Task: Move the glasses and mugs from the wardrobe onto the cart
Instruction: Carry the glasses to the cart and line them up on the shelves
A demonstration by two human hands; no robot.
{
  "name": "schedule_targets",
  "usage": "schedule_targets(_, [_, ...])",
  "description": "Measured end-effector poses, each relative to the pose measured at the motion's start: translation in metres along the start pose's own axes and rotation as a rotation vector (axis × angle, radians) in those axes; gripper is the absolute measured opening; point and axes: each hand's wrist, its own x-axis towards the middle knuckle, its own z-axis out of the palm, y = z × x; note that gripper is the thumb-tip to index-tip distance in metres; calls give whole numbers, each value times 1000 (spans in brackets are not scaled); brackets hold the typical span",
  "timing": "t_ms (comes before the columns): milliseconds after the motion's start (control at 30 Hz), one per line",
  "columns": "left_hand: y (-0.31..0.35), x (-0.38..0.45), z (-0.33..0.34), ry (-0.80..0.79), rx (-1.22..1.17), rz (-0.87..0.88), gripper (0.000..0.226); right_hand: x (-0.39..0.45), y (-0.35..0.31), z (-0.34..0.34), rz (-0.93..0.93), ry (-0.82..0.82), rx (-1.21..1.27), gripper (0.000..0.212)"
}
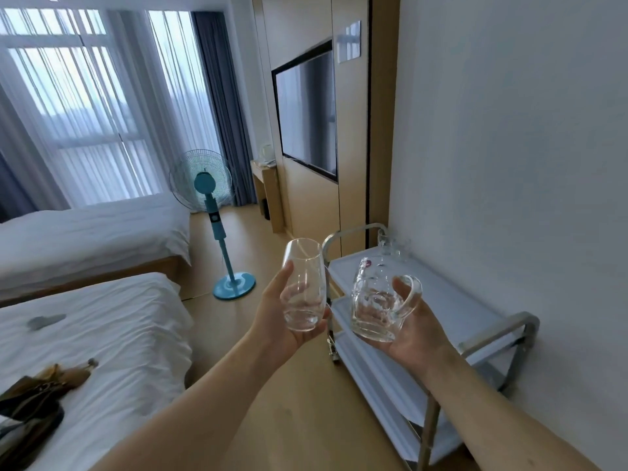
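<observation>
Two bare forearms stretched forward, palms turned up. Left grip (277, 314) wrapped around a clear stemless glass (302, 287), thumb up along its near side, fingers curled behind the bowl; glass upright, leaning slightly away, its rim well above the grip. Right grip (416, 329) closed on a clear dimpled mug (375, 305), fingers hooked through the handle (413, 294), base of the mug seated at the heel of the palm; mug tilted, mouth pointing up and away. Glass and mug close side by side, a narrow gap between them, mug just right of the left grip, glass just left of the right grip.

Beneath and beyond the right grip, a metal-framed cart (452, 300) with white shelves, standing against the white wall (526, 147); top shelf directly under the mug. At the far end of that shelf, well beyond both grips, a small cluster of clear glasses (392, 246).

Left of the left grip, two white beds (112, 321), a dark folded umbrella (37, 399) lying on the nearer one. Beyond the left grip, a teal standing fan (217, 212) on the wooden floor (289, 385). Farther on, a wall-mounted television (306, 113), a small desk with a kettle (266, 151), and sheer-curtained windows (85, 107).
</observation>
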Motion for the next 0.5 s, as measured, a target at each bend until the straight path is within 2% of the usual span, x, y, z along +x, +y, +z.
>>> schedule_targets(167, [35,60,21,2,81,14,77,62,-41,-21,27,-154,9,46])
schedule_targets(367, [44,128,26,-81,117,-14,72,121,-64,-65,74,-261,171,61])
schedule_targets(433, [42,149,24,-92,130,-42,61,132,-70,-80,54,-256,179,56])
schedule_targets(500, [39,169,23,-112,165,-62,54,136,-74,-94,27,-178,151,52])
